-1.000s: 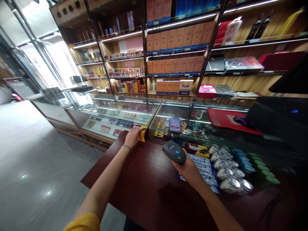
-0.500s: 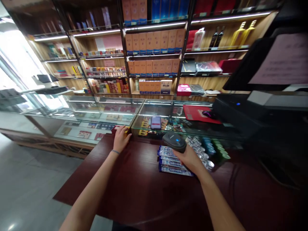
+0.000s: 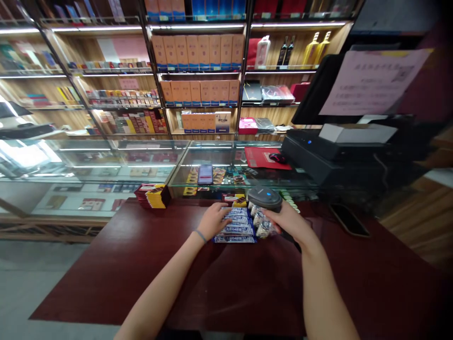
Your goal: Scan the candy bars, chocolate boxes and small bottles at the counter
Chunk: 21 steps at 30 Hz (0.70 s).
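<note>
My left hand (image 3: pixel 213 221) reaches over the left side of a row of blue-and-white wrapped snack bars (image 3: pixel 237 230). Its fingertips are at the lower left edge of a flat red-and-yellow chocolate box (image 3: pixel 236 199), behind the bars; the thumb's contact with it cannot be made out. In my right hand (image 3: pixel 292 222) is a dark handheld barcode scanner (image 3: pixel 264 197) with a blue light on top, its head above the bars and small cans (image 3: pixel 262 229). The scanner and hand partly hide the cans. More chocolate boxes (image 3: pixel 153 196) are stacked at the counter's far left.
Beyond the wooden counter (image 3: pixel 219 283) stands a glass display case (image 3: pixel 141 163), with a phone (image 3: pixel 205 174), a red mat (image 3: pixel 256 157) and a mouse (image 3: pixel 277 157). The checkout machine (image 3: pixel 318 151) rises at right. A black phone (image 3: pixel 349 219) lies below it.
My left hand has moved right from the chocolate stack to the wrapped bars, where a single chocolate box now shows. My right hand still grips the scanner. The view has turned right.
</note>
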Each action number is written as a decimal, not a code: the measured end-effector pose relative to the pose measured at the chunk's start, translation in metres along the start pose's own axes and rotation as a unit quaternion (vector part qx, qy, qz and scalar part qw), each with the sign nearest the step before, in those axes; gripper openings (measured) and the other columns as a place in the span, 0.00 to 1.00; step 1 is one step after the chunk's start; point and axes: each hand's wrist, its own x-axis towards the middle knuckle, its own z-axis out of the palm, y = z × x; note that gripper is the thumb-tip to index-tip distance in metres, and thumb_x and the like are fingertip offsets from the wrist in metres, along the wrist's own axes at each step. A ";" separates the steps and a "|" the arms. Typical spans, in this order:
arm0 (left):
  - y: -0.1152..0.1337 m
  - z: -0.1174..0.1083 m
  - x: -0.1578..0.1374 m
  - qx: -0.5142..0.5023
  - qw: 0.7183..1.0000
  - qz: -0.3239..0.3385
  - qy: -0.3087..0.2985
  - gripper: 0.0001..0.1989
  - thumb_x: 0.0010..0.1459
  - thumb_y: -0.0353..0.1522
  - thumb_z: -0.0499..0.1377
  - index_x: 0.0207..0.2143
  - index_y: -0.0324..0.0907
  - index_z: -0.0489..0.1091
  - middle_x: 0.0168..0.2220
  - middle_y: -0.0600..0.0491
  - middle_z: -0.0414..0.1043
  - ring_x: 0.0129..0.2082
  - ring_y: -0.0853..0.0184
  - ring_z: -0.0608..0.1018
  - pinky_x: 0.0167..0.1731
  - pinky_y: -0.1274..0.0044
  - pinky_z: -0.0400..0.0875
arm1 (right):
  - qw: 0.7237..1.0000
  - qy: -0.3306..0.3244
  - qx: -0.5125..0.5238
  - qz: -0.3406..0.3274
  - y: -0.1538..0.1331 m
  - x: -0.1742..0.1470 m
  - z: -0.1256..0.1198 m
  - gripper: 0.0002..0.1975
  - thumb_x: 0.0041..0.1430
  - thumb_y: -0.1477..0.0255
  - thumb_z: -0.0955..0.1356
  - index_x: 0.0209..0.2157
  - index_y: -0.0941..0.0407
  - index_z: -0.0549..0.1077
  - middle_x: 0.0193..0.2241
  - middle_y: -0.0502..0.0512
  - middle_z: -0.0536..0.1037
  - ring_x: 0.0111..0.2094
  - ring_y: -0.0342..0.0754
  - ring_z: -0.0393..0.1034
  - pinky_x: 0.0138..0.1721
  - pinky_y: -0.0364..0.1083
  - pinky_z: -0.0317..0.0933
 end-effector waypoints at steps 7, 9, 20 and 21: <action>0.023 0.029 0.005 0.033 0.997 -0.014 -0.066 0.15 0.60 0.32 0.63 0.50 0.47 0.77 0.46 0.44 0.75 0.48 0.55 0.75 0.52 0.63 0.69 | 0.999 0.031 -0.005 0.018 0.017 -0.016 -0.014 0.13 0.51 0.65 0.71 0.38 0.53 0.70 0.12 0.40 0.66 0.10 0.43 0.58 0.15 0.42 0.52; 0.023 0.031 0.005 0.033 0.997 -0.017 -0.068 0.13 0.61 0.31 0.61 0.48 0.47 0.78 0.44 0.44 0.75 0.46 0.56 0.75 0.50 0.65 0.70 | 0.999 0.041 0.004 0.018 0.019 -0.019 -0.013 0.14 0.51 0.65 0.71 0.39 0.53 0.70 0.12 0.39 0.65 0.10 0.43 0.57 0.14 0.42 0.51; 0.017 -0.002 -0.012 -0.257 0.906 -0.212 0.261 0.13 0.63 0.39 0.60 0.46 0.46 0.79 0.44 0.49 0.80 0.45 0.60 0.80 0.47 0.71 0.73 | 0.997 0.064 0.034 -0.040 0.023 -0.026 0.026 0.18 0.51 0.62 0.71 0.42 0.54 0.70 0.17 0.43 0.70 0.14 0.42 0.58 0.16 0.44 0.55; 0.011 -0.007 -0.015 -0.292 0.876 -0.253 0.287 0.14 0.61 0.41 0.62 0.44 0.45 0.79 0.43 0.49 0.80 0.42 0.60 0.80 0.44 0.72 0.74 | 0.997 0.061 0.032 -0.047 0.024 -0.025 0.032 0.17 0.51 0.61 0.71 0.42 0.53 0.71 0.18 0.44 0.71 0.15 0.43 0.60 0.17 0.44 0.57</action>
